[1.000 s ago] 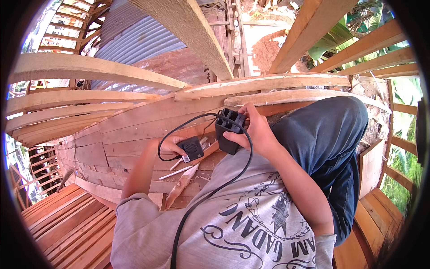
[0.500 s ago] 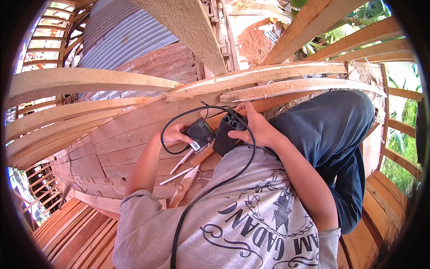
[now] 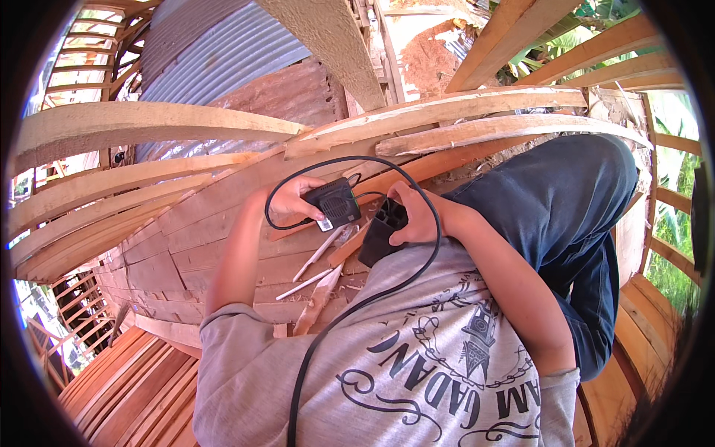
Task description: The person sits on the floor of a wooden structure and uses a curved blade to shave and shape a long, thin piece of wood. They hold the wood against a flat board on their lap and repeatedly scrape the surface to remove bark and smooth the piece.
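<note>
L hand [image 3: 292, 200] curled on edge of blk vented box [image 3: 335, 203], R hand [image 3: 423, 217] clamped on blk compartmented holder [image 3: 381, 237] just beside it. Blk cable [image 3: 357, 158] arcs btwn hands, wood scrap [image 3: 318, 300] nearby.

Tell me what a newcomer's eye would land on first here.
A newcomer would likely look first to the middle, where the left hand holds a small black device with a slotted face and the right hand grips a black box with open compartments. Next comes the black cable, curving past both hands and down over the grey shirt. Beyond, at the upper left, corrugated metal sheets show between pale wooden beams.
</note>
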`<action>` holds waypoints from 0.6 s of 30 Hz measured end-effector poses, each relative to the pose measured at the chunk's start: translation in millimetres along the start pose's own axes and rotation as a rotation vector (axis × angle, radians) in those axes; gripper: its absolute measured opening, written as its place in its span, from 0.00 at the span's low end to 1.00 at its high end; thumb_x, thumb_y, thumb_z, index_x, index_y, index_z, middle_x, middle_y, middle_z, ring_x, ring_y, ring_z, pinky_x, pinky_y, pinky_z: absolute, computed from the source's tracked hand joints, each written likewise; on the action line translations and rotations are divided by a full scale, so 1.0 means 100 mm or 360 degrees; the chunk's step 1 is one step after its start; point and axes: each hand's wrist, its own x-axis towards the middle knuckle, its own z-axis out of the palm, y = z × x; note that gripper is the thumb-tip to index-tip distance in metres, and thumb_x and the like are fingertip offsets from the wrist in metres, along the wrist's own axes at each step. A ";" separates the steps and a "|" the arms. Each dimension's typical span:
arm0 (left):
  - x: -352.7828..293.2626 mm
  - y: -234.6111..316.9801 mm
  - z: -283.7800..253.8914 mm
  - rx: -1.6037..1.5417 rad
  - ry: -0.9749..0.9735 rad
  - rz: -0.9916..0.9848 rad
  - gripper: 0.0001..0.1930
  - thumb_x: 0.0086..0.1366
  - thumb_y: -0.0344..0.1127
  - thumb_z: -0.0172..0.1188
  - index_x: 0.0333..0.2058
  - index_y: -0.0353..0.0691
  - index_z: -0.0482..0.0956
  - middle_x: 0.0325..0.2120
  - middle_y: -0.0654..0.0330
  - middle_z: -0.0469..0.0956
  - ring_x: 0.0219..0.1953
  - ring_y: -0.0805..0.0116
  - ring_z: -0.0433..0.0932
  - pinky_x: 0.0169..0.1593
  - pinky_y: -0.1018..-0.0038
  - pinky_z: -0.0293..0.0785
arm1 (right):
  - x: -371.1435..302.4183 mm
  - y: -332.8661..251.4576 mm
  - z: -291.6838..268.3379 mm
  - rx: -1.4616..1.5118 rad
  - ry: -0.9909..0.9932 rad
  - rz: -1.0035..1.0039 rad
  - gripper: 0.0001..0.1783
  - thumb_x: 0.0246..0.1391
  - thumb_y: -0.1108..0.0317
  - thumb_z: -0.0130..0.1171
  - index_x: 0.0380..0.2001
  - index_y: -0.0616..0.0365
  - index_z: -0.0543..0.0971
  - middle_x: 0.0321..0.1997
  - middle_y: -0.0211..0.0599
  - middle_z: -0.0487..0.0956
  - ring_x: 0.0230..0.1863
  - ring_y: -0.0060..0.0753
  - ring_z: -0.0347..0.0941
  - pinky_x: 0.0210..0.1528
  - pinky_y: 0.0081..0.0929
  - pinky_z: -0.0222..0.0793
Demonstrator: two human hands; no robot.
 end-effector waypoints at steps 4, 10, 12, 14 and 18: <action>0.15 0.17 -0.05 0.0007 -0.0052 0.0034 0.24 0.52 0.26 0.66 0.48 0.31 0.71 0.41 0.61 0.76 0.44 0.76 0.71 0.51 0.75 0.67 | -0.05 0.05 -0.02 0.0005 0.0021 -0.0009 0.47 0.32 0.56 0.70 0.53 0.71 0.61 0.52 0.62 0.70 0.56 0.52 0.67 0.59 0.34 0.62; 0.21 0.29 -0.07 -0.0050 0.0062 0.0159 0.25 0.52 0.29 0.65 0.50 0.31 0.70 0.42 0.60 0.76 0.45 0.73 0.72 0.51 0.75 0.67 | -0.17 0.04 -0.11 0.0051 0.0069 -0.0077 0.46 0.32 0.57 0.70 0.52 0.74 0.64 0.52 0.61 0.71 0.56 0.51 0.68 0.59 0.33 0.62; 0.23 0.20 -0.04 -0.0295 0.0132 0.0197 0.28 0.51 0.32 0.65 0.51 0.31 0.69 0.44 0.59 0.75 0.45 0.71 0.72 0.52 0.74 0.67 | -0.21 0.02 -0.17 0.0135 0.0119 -0.0139 0.44 0.32 0.59 0.70 0.51 0.72 0.66 0.51 0.59 0.72 0.55 0.50 0.68 0.59 0.33 0.62; 0.28 0.02 0.11 -0.0759 0.0208 0.0316 0.30 0.50 0.36 0.66 0.52 0.31 0.68 0.45 0.58 0.75 0.46 0.69 0.73 0.52 0.72 0.68 | -0.23 0.03 -0.19 0.0223 0.0184 -0.0192 0.41 0.32 0.60 0.69 0.51 0.71 0.67 0.49 0.57 0.73 0.54 0.48 0.69 0.58 0.33 0.63; 0.36 -0.15 0.53 -0.1459 0.0330 0.0645 0.38 0.48 0.43 0.63 0.59 0.39 0.62 0.53 0.51 0.70 0.55 0.57 0.70 0.60 0.59 0.62 | -0.19 0.07 -0.18 0.0448 0.0266 -0.0293 0.37 0.33 0.66 0.68 0.49 0.67 0.68 0.43 0.49 0.75 0.48 0.38 0.71 0.52 0.30 0.65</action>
